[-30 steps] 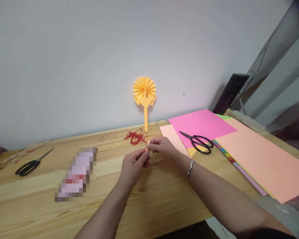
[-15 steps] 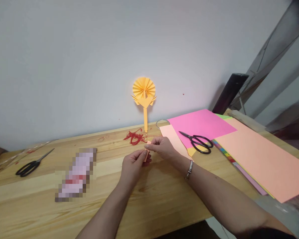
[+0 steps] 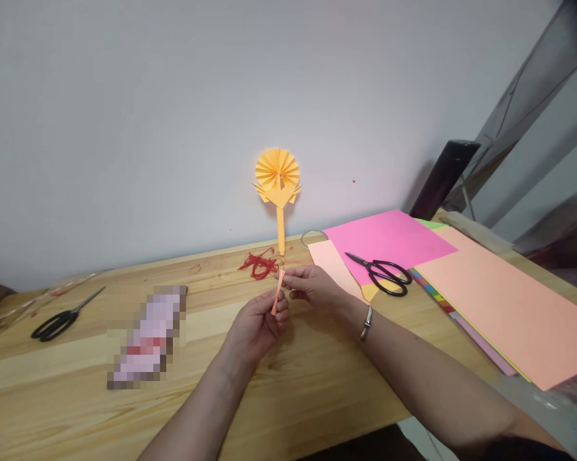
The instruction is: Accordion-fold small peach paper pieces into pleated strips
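Over the middle of the wooden table, both of my hands pinch a small pleated strip of peach paper. My left hand grips its lower end with curled fingers. My right hand, with a metal bracelet at the wrist, holds its upper end between thumb and fingertips. The strip stands nearly upright, fanned slightly at the top. Just behind it lies a tangle of red thread.
An orange paper fan on a stick leans on the wall. Black scissors lie on pink paper; large peach sheets cover the right side. Another pair of scissors and a pale packet lie left.
The folded strip has turned from lying between my fingertips to standing nearly upright, and more of it shows. My left hand has dropped slightly toward the table.
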Demonstrator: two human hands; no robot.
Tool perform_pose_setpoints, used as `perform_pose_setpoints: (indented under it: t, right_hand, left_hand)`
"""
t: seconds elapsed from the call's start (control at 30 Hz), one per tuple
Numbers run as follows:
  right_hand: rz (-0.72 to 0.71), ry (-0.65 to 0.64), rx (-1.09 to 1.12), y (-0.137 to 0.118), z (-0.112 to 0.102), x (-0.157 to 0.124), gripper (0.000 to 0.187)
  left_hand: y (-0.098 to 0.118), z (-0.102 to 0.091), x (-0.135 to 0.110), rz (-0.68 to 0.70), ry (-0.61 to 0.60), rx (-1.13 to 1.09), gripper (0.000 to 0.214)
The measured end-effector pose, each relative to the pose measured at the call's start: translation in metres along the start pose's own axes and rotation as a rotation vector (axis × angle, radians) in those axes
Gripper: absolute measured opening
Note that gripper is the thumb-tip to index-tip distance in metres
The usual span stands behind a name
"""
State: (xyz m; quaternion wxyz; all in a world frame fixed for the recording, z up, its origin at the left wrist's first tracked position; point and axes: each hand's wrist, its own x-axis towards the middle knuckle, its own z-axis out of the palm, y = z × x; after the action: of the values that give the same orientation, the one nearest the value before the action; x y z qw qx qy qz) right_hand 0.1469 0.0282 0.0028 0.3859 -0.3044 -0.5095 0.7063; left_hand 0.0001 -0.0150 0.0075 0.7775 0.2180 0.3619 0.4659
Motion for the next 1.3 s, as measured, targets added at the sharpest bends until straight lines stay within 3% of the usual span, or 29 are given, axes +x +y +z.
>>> perform_pose_setpoints:
  t: [0.7,1.07,1.3]
  right_hand:
    - [-0.015,0.015,-0.034,-0.0001,-0.0009,-0.0001,0.022]
    - [-0.022,0.025,-0.025,-0.0011,0.0003,-0.0015,0.026]
    - [-0.048,0.022,-0.048,-0.0039,0.0026,-0.0053,0.032]
  left_hand:
    - [0.0007,0.0005,-0.0022,-0.083,-0.022,-0.115,0.014]
    - [0.0007,0.0013,-0.0022,-0.059,-0.02,-0.056,0.014]
    - [-0.0029,0.0007,0.0004,0.055,-0.021,0.062,0.014]
